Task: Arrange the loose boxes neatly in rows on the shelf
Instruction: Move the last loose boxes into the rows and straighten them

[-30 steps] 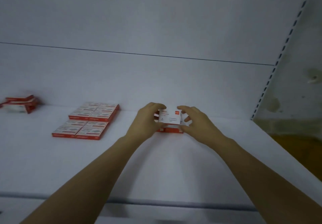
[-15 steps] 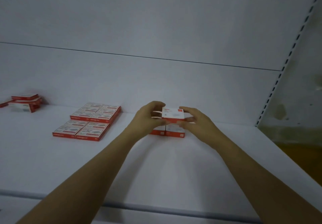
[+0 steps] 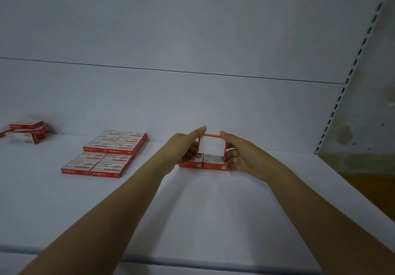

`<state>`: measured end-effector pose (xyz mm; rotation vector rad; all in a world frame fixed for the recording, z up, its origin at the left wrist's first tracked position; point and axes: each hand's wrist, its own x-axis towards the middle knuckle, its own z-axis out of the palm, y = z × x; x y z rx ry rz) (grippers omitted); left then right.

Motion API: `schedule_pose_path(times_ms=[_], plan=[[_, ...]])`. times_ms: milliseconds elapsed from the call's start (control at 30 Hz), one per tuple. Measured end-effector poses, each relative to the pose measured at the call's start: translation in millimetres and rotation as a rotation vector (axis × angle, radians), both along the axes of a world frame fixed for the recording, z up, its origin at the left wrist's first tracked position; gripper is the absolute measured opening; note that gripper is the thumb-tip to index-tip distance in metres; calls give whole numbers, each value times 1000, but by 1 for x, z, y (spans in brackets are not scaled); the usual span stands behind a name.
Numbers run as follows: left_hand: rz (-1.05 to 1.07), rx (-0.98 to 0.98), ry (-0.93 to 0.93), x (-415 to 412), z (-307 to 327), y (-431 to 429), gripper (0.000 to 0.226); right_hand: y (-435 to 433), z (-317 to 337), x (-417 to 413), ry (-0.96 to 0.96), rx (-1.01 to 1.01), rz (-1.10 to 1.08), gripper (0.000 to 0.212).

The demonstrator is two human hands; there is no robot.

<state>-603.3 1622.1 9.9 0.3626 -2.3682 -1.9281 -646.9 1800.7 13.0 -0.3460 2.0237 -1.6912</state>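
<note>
Hands meet near the back of a white shelf point(image 3: 192, 221). Think of a clock with the held box point(image 3: 212, 146) in the middle.

The held box stands up on its edge. Its plain white side faces us, with a thin red rim round it.

The left hand point(image 3: 181, 150) is at 9 o'clock. Its pointing finger lies straight along the top left corner of the held box. Its other fingers are curled against the left side, so it grips the box.

The right hand point(image 3: 243, 157) is at 3 o'clock. Its pointing finger touches the top right corner, and its other fingers are curled in by the right side and the bottom corner. It grips the box too.

At 6 o'clock, just under the held box, two flat boxes point(image 3: 213, 161) lie side by side on the shelf, touching each other. The left one is partly hidden behind the left hand. I cannot tell if the held box touches them.

Farther out at 9 o'clock sit the tidy boxes, red and white, laid flat, two across. The back block point(image 3: 119, 144) is close to the back wall point(image 3: 192, 103) and looks taller. The front block point(image 3: 98, 164) lies just in front of it.

Much farther at 9 o'clock, by the edge of the picture, is a messy pile point(image 3: 25, 132) of the same boxes, lying crooked on each other.

At 2 o'clock a white post point(image 3: 352, 69) with dark slots leans up the side.
</note>
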Motion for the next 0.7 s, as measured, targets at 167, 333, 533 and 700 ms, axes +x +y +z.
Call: schedule_pose_path(times_ms=[167,333,533,700], plan=[[-123,89,51,2,2,-7,44,0,0,-6,37,-45,-22,44],[-226,206,113,3,-5,-10,39,3,4,-3,175,-200,-42,28],[-220,192,196,6,-17,9,43,-5,11,18,589,33,-65,43],[-248,224,260,8,-24,18,49,-15,6,32,866,179,-7,41]])
